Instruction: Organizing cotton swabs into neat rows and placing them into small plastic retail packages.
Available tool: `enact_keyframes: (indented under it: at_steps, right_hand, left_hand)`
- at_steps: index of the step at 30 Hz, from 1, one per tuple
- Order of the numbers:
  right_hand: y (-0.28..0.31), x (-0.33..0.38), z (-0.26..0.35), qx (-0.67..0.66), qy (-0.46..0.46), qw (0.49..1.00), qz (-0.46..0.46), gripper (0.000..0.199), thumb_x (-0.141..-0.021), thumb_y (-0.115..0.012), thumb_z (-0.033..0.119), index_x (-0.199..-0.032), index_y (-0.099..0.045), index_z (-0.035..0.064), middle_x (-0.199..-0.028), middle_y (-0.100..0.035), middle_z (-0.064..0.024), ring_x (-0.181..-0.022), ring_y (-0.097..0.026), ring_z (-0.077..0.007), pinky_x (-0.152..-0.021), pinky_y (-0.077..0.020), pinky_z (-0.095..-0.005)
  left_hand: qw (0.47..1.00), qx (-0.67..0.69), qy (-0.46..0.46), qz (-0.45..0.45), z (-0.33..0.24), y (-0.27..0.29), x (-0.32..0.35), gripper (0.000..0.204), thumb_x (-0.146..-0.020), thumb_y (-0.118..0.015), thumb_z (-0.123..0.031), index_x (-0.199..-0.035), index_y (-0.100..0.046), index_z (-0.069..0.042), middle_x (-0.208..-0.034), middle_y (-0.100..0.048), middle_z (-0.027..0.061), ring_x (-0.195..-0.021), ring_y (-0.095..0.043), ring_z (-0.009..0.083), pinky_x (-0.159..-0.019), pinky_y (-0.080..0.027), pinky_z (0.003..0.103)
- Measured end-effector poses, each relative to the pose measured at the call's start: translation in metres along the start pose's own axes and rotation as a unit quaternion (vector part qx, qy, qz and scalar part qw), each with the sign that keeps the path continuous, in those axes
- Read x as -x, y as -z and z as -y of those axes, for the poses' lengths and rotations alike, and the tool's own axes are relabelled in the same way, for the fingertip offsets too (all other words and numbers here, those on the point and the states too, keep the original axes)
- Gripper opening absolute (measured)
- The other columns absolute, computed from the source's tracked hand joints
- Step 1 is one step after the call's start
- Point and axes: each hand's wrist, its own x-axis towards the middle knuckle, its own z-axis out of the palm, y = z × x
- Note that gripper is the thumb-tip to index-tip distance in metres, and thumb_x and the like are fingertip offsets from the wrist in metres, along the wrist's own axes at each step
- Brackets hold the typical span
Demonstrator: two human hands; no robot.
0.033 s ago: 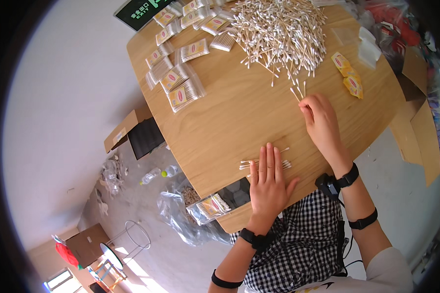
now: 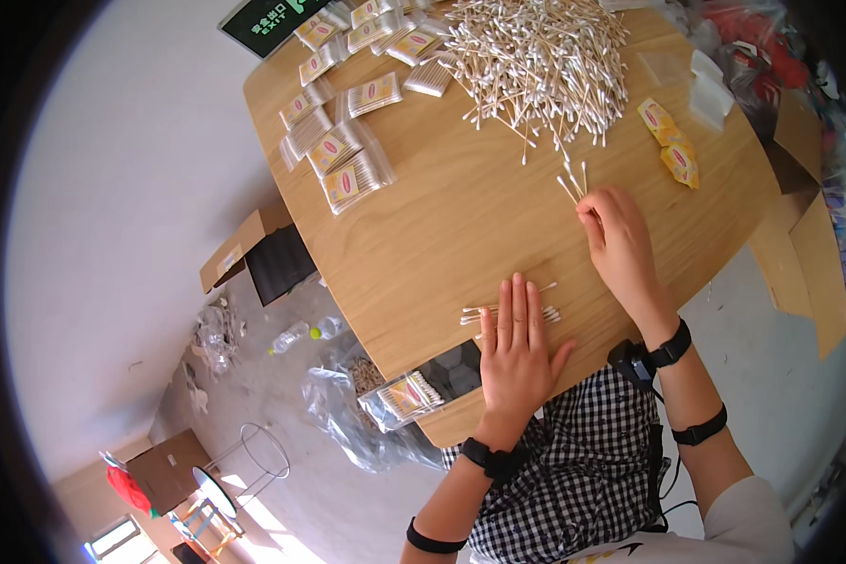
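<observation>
My left hand [image 2: 517, 352] lies flat, fingers stretched out, over a small bundle of cotton swabs [image 2: 552, 314] near the table's front edge. The swab tips stick out on both sides of the fingers; their middles are hidden. Farther right, my right hand [image 2: 616, 235] pinches a few cotton swabs [image 2: 567, 185] between thumb and fingers, tips fanned out and pointing away from me. Beyond it, a big loose heap of cotton swabs [image 2: 540, 70] spreads over the far part of the table.
Clear packs of swabs with yellow labels [image 2: 352, 183] line the wooden table's [image 2: 423, 244] left side. Yellow cards [image 2: 669, 143] and clear bags [image 2: 710, 91] lie at the right. Another pack [image 2: 404, 399] rests by a dark tray [image 2: 451, 369] at the front-left edge. Cardboard boxes [image 2: 799, 244] flank the table.
My right hand has shifted very slightly toward me, and the swabs in it have tilted a little to the left. My left hand stays in place.
</observation>
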Motion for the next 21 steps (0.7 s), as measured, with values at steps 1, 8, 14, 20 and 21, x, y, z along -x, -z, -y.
enact_keyframes:
  at_steps: [1,8,14,20,21]
  right_hand:
    - [0.005,0.006,0.006,-0.018,0.005,1.0,0.013,0.011,-0.086,-0.061,-0.003,-0.092,-0.053,0.0034,-0.087,-0.057,-0.0114,-0.084,-0.057,-0.0331,-0.073,-0.0492,-0.0406]
    - [0.0,0.013,0.02,-0.099,-0.037,0.994,-0.027,0.023,-0.083,-0.064,-0.004,-0.105,-0.058,0.0036,-0.096,-0.06,-0.0138,-0.087,-0.058,-0.0332,-0.074,-0.0492,-0.0384]
    - [-0.017,0.01,0.019,-0.134,0.017,0.99,0.049,0.018,-0.08,-0.066,-0.004,-0.097,-0.064,0.0007,-0.092,-0.062,-0.011,-0.086,-0.058,-0.031,-0.078,-0.0487,-0.039]
    - [-0.016,0.025,0.035,-0.222,0.086,0.955,0.176,0.011,-0.084,-0.063,-0.005,-0.093,-0.066,0.0001,-0.09,-0.066,-0.0101,-0.089,-0.062,-0.0256,-0.079,-0.0501,-0.0351]
    - [-0.016,0.03,0.038,-0.227,0.085,0.955,0.174,0.011,-0.084,-0.063,-0.005,-0.093,-0.066,0.0001,-0.09,-0.066,-0.0101,-0.089,-0.062,-0.0256,-0.079,-0.0501,-0.0351]
  left_hand:
    - [1.0,0.003,-0.002,-0.005,0.0,0.001,-0.001,0.09,-0.088,-0.057,-0.055,-0.149,-0.03,0.006,-0.157,-0.029,0.0191,-0.148,-0.024,0.0314,-0.118,-0.019,0.051]
    - [0.999,0.022,-0.001,-0.033,0.001,-0.005,0.003,0.086,-0.09,-0.061,-0.048,-0.148,-0.03,0.007,-0.157,-0.028,0.0214,-0.148,-0.023,0.0344,-0.118,-0.018,0.053]
    - [0.997,0.028,0.014,-0.067,0.003,-0.007,0.006,0.094,-0.088,-0.064,-0.048,-0.149,-0.023,0.011,-0.157,-0.021,0.0294,-0.148,-0.019,0.041,-0.118,-0.017,0.055]
    - [0.995,0.029,0.035,-0.085,0.003,-0.013,0.003,0.096,-0.09,-0.06,-0.051,-0.15,-0.017,0.011,-0.157,-0.018,0.0313,-0.147,-0.016,0.0443,-0.117,-0.016,0.056]
    - [0.996,0.024,0.035,-0.083,0.004,-0.013,0.004,0.096,-0.09,-0.06,-0.051,-0.15,-0.017,0.011,-0.157,-0.018,0.0313,-0.147,-0.016,0.0443,-0.117,-0.016,0.056]
